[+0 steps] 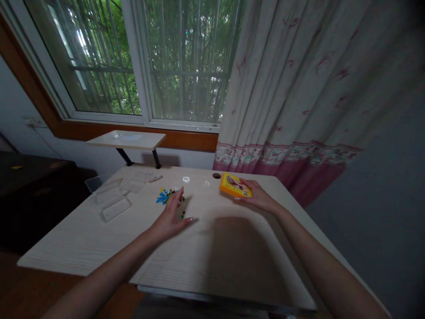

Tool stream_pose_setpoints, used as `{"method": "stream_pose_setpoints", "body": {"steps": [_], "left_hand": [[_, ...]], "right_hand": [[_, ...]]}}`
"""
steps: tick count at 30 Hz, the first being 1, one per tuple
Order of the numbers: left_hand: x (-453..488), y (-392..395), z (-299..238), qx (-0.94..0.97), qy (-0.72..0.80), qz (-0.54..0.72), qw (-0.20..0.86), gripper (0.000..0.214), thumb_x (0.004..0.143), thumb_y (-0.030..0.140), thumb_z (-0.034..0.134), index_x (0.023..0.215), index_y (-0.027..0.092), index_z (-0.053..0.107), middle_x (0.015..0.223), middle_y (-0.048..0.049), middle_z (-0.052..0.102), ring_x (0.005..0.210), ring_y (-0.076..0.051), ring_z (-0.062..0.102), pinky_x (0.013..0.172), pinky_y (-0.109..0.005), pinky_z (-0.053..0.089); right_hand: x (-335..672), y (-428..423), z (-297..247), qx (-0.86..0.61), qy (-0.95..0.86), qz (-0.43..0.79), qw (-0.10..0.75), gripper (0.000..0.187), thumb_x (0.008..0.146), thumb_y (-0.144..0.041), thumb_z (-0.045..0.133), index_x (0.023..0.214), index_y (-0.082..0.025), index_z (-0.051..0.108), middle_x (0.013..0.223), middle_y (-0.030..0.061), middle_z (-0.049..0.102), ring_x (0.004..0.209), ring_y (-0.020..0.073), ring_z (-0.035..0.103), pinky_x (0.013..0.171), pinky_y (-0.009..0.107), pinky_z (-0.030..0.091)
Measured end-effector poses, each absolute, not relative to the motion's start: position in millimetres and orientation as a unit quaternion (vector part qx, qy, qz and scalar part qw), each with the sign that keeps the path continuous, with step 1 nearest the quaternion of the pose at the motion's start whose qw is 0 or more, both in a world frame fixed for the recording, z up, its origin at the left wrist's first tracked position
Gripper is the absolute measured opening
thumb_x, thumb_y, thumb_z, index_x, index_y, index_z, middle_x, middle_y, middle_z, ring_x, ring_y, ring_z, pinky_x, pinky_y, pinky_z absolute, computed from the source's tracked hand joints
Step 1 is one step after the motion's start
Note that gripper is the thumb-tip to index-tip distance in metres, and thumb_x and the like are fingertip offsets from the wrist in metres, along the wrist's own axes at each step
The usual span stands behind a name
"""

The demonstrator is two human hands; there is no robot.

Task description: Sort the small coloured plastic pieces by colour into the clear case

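Note:
My right hand (257, 196) grips a flat yellow box (236, 185) with printed pictures on its top, held at the back right of the desk. My left hand (171, 218) has its fingers and thumb spread, with nothing between them. Beside and partly behind its fingers lies a pile of small blue pieces (162, 197), with tiny green, red and dark bits mixed in at the right. A few small dark pieces (183, 214) lie apart from the pile, near the left thumb.
Several clear plastic boxes (115, 208) lie on the desk's left side. A raised shelf (133, 140) on black legs stands at the back left. The pale desk (186, 254) has a dark cable hole (217, 176) near its far edge. A curtain (285, 110) hangs behind.

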State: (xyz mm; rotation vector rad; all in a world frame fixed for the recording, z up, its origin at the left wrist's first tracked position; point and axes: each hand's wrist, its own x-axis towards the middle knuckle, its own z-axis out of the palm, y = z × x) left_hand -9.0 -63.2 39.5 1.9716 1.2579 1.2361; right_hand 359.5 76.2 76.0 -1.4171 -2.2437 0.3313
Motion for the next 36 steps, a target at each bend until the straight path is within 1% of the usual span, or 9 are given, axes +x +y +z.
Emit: {"method": "stream_pose_setpoints", "body": {"steps": [4,7,11,16,20,23,26,30,36], "left_hand": [[5.2,-20.3,46.2,0.639,0.357,0.514,0.446,0.117,0.067,0.034,0.086,0.155,0.038,0.01,0.157,-0.0166,0.023,0.139,-0.037,0.036,0.11,-0.057,0.036],[0.1,-0.4,53.8,0.59,0.281,0.546,0.525,0.117,0.067,0.039,0.086,0.155,0.036,0.011,0.155,-0.0157,0.028,0.14,-0.037,0.037,0.111,-0.053,0.036],[-15.8,4.7,54.5,0.531,0.253,0.607,0.534,0.115,0.064,0.043,0.087,0.155,0.031,0.017,0.151,-0.015,0.039,0.134,-0.035,0.046,0.112,-0.049,0.036],[-33.0,3.1,48.7,0.486,0.235,0.626,0.563,0.114,0.058,0.039,0.091,0.153,0.028,0.027,0.144,-0.0145,0.049,0.131,-0.032,0.05,0.112,-0.045,0.038],[-43.8,7.6,44.3,0.466,0.233,0.616,0.591,0.111,0.059,0.032,0.09,0.152,0.029,0.029,0.14,-0.0135,0.053,0.132,-0.031,0.05,0.108,-0.04,0.043],[-50.5,10.3,41.3,0.45,0.227,0.602,0.62,0.103,0.063,0.029,0.086,0.151,0.028,0.031,0.142,-0.0121,0.052,0.132,-0.03,0.05,0.108,-0.039,0.043],[-57.1,11.4,39.4,0.444,0.211,0.592,0.639,0.094,0.069,0.029,0.081,0.15,0.028,0.034,0.148,-0.0104,0.047,0.136,-0.028,0.047,0.111,-0.04,0.042],[-66.8,13.8,36.8,0.423,0.202,0.582,0.664,0.088,0.071,0.029,0.075,0.149,0.025,0.035,0.151,-0.0088,0.045,0.138,-0.027,0.045,0.113,-0.041,0.039],[-81.3,18.9,35.9,0.401,0.2,0.585,0.676,0.085,0.069,0.028,0.072,0.147,0.021,0.038,0.146,-0.0117,0.051,0.135,-0.029,0.048,0.116,-0.047,0.035]], "right_hand": [[289.9,53.4,106.2,-0.433,-0.846,0.181,0.254,0.093,0.065,-0.062,0.078,0.144,-0.022,0.048,0.135,0.0136,0.054,0.124,0.03,0.051,0.11,0.046,0.039],[246.9,38.6,116.2,-0.381,-0.868,0.202,0.246,0.092,0.064,-0.062,0.08,0.142,-0.024,0.05,0.133,0.0132,0.054,0.122,0.0295,0.052,0.11,0.046,0.039],[208.6,31.6,117.7,-0.364,-0.871,0.228,0.241,0.089,0.068,-0.06,0.078,0.144,-0.024,0.049,0.134,0.0128,0.054,0.122,0.0271,0.053,0.11,0.043,0.04],[186.0,42.2,122.0,-0.335,-0.871,0.289,0.214,0.081,0.069,-0.059,0.078,0.139,-0.026,0.054,0.133,0.0105,0.059,0.121,0.0265,0.056,0.108,0.042,0.043],[179.6,51.2,130.7,-0.317,-0.837,0.384,0.226,0.056,0.077,-0.054,0.072,0.126,-0.026,0.066,0.119,0.0056,0.07,0.107,0.0238,0.066,0.098,0.04,0.051],[178.1,53.6,137.5,-0.321,-0.811,0.421,0.248,0.041,0.084,-0.053,0.064,0.113,-0.025,0.073,0.109,0.004,0.074,0.103,0.0241,0.067,0.097,0.041,0.052],[176.5,53.9,141.7,-0.325,-0.81,0.416,0.256,0.041,0.09,-0.057,0.053,0.103,-0.025,0.075,0.106,0.0027,0.074,0.1,0.0239,0.067,0.097,0.041,0.05],[173.3,56.5,138.7,-0.355,-0.797,0.407,0.271,0.046,0.093,-0.06,0.045,0.098,-0.023,0.074,0.099,0.0029,0.075,0.094,0.0233,0.068,0.088,0.037,0.052],[168.2,67.1,120.7,-0.362,-0.801,0.381,0.287,0.035,0.092,-0.052,0.049,0.099,-0.023,0.068,0.095,0.0023,0.072,0.083,0.0183,0.065,0.074,0.028,0.05]]}}
